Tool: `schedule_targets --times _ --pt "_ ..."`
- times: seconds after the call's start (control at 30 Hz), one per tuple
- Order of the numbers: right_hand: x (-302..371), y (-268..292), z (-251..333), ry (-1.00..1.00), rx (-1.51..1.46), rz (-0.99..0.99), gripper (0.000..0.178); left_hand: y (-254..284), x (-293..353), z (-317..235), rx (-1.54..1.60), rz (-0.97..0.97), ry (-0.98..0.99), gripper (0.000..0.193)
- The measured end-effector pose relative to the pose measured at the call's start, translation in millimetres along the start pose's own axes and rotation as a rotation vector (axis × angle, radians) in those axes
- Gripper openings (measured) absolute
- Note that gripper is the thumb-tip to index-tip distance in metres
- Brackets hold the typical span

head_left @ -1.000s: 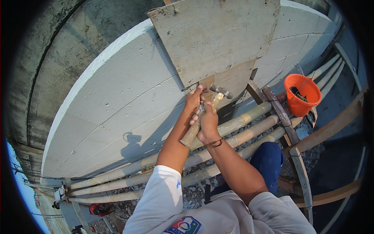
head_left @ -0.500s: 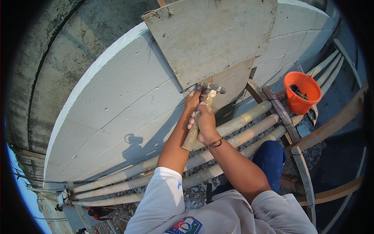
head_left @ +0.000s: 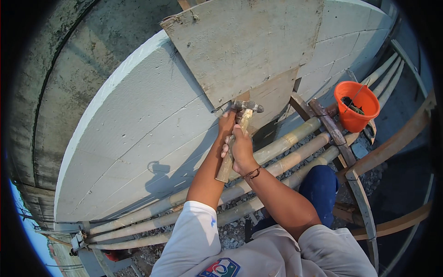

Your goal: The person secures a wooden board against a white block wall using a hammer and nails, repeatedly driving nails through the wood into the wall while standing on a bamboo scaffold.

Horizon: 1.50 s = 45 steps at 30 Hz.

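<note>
My right hand [head_left: 242, 151] is wrapped round the wooden handle of a hammer [head_left: 225, 168]. The steel hammer head is up by the lower edge of a weathered plywood sheet [head_left: 258, 51], in front of my left fingers. My left hand [head_left: 226, 123] reaches to that edge with its fingers curled. Whatever they pinch is hidden behind the hammer. A second, browner board [head_left: 277, 96] shows under the sheet. Both lie against a pale block wall [head_left: 138, 124] with a curved rim.
Long bamboo poles [head_left: 277, 170] run across below the wall, over rubble. An orange bucket [head_left: 354, 121] with dark items inside stands on them at the right, beside a wooden frame post [head_left: 334, 131]. My blue-clad knee [head_left: 319, 189] is close to the poles. A grey concrete wall [head_left: 106, 51] rises at upper left.
The view has shifted slightly, so the wall and bucket sit a little differently in the picture. Both hands and the hammer keep nearly the same place at the plywood's edge.
</note>
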State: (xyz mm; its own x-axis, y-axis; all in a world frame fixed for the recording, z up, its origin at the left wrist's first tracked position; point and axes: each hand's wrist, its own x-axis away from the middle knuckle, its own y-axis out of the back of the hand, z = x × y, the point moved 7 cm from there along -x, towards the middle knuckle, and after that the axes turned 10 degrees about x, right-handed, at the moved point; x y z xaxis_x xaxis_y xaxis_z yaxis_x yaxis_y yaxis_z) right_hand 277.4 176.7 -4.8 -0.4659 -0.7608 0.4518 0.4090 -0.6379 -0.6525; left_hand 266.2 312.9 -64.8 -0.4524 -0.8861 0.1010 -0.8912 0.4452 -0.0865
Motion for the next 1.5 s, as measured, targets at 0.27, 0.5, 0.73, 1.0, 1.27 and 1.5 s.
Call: schedule_targets --times 0.27,0.5,0.73,1.0,1.27,1.5 --pt "4.1 -5.7 -14.6 -0.028 0.029 -0.013 0.023 11.0 -4.5 18.9 0.051 0.077 0.048 0.045" --pt "-3.3 -5.7 -14.2 -0.075 0.135 0.079 0.024 10.8 -2.5 11.2 0.087 0.031 0.085 0.039" --pt "-1.8 -1.5 -9.1 -0.113 0.087 0.087 0.024 -1.2 7.2 0.0 -0.005 0.020 0.085 0.041" --pt "45.3 89.4 29.4 -0.202 0.468 0.279 0.024 8.9 7.9 14.8 0.275 -0.148 0.099 0.033" --pt "151.5 264.1 86.0 -0.335 0.821 0.146 0.023 -12.9 13.8 -27.1 0.061 -0.280 0.047 0.036" --pt "169.7 327.2 148.0 -0.133 0.950 -0.128 0.024 -29.9 11.4 -12.4 0.079 -0.421 -0.071 0.045"
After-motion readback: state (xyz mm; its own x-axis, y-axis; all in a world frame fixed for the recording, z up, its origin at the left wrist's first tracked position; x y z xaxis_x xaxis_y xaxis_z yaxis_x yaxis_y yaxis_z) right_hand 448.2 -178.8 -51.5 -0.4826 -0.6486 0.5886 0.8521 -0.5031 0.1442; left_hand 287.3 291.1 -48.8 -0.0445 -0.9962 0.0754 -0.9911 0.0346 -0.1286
